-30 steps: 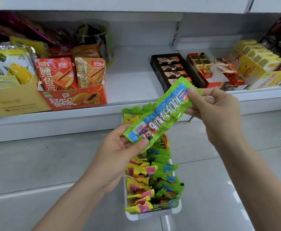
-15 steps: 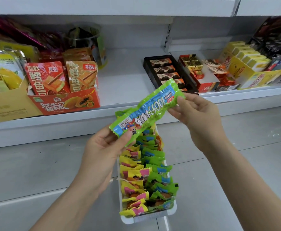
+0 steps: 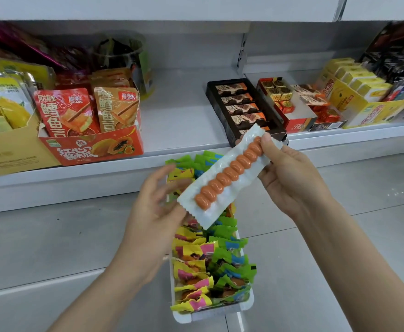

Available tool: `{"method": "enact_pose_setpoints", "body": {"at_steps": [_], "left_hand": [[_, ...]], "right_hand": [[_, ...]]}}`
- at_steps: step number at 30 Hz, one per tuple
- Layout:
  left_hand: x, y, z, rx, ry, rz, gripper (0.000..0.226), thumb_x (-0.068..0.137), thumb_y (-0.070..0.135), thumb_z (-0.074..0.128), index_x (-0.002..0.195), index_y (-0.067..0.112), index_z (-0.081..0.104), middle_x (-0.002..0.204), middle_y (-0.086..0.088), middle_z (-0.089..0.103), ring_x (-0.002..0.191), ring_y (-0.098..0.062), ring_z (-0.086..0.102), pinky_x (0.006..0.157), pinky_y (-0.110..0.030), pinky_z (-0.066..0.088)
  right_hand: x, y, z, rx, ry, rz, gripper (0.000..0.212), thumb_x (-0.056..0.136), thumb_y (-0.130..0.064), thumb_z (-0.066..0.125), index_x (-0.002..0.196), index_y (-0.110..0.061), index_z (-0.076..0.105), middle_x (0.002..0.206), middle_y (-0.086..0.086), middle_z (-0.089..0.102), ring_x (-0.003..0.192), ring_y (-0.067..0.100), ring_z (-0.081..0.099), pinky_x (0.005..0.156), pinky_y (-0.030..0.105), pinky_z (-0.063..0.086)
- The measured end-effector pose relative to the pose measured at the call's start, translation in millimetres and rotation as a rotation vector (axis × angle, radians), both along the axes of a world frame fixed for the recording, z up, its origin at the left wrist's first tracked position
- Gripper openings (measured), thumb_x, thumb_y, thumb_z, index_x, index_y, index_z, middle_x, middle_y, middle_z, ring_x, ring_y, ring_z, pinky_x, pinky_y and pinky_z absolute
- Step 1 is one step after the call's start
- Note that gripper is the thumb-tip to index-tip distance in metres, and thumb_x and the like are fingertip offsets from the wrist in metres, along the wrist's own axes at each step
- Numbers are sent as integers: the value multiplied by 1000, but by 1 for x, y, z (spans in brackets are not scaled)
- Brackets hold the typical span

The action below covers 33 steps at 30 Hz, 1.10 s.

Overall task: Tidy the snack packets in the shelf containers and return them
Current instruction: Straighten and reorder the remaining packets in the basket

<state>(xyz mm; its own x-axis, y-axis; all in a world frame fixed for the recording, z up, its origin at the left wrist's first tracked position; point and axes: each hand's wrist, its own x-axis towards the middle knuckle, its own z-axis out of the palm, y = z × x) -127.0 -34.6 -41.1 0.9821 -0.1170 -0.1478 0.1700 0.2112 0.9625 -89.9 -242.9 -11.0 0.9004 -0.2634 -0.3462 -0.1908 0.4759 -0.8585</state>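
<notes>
Above the container I hold one long snack packet (image 3: 227, 178) slanted, its clear back facing me with an orange ridged sausage inside. My right hand (image 3: 289, 178) pinches its upper right end between thumb and fingers. My left hand (image 3: 155, 207) is spread, fingers straight, and the packet's lower end lies against its thumb side. On the grey floor below stands a narrow white container (image 3: 210, 316), filled with several green and yellow-pink packets (image 3: 210, 264) standing on end.
The white shelf (image 3: 181, 116) runs across behind the hands. On its left stand a red papaya box (image 3: 93, 149) with fish snack packs and a yellow carton (image 3: 7, 152). A black chocolate tray (image 3: 241, 106), a red box (image 3: 296, 125) and a yellow box (image 3: 373, 111) are at right.
The packet has been flipped from its green printed front to its clear back. My left hand has let go of its lower end and spread its fingers. The view has dropped slightly.
</notes>
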Motion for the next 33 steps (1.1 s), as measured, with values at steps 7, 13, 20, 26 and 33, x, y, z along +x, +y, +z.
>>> {"method": "enact_pose_setpoints", "body": {"at_steps": [7, 13, 20, 26, 33], "left_hand": [[2, -5, -2, -323, 303, -206, 37, 87, 29, 64, 117, 8, 69, 118, -15, 71, 108, -28, 70, 79, -29, 59], [1, -5, -9, -106, 141, -140, 48, 70, 11, 73, 118, 15, 68, 111, -5, 75, 102, -19, 72, 78, -21, 57], [4, 1, -12, -135, 222, -88, 56, 68, 12, 78, 123, 12, 65, 113, -8, 74, 105, -23, 72, 75, -22, 58], [12, 6, 0, -748, 613, -271, 68, 74, 56, 76, 126, 12, 67, 123, -19, 68, 101, -31, 71, 77, -36, 60], [16, 1, -8, -454, 340, -77, 36, 69, 8, 78, 105, 9, 77, 109, -13, 74, 93, -16, 73, 76, -20, 57]], "right_hand": [[1, -3, -3, -58, -71, -58, 21, 97, -25, 61, 100, -6, 71, 90, 8, 75, 82, 18, 73, 74, 30, 61], [-2, -7, -11, -78, -59, -16, 25, 94, -18, 64, 111, -1, 70, 105, 13, 76, 96, 24, 74, 80, 31, 60], [-6, -5, -15, -141, -120, 94, 28, 93, 0, 60, 120, -2, 66, 105, 8, 76, 99, 20, 73, 76, 24, 59], [-4, -3, -14, -51, -145, 115, 27, 95, 0, 58, 121, 0, 65, 109, 10, 75, 102, 20, 72, 81, 24, 58], [-7, -3, -13, -92, -145, 197, 28, 90, -15, 65, 117, -8, 69, 108, 7, 75, 103, 22, 72, 87, 33, 58]]}}
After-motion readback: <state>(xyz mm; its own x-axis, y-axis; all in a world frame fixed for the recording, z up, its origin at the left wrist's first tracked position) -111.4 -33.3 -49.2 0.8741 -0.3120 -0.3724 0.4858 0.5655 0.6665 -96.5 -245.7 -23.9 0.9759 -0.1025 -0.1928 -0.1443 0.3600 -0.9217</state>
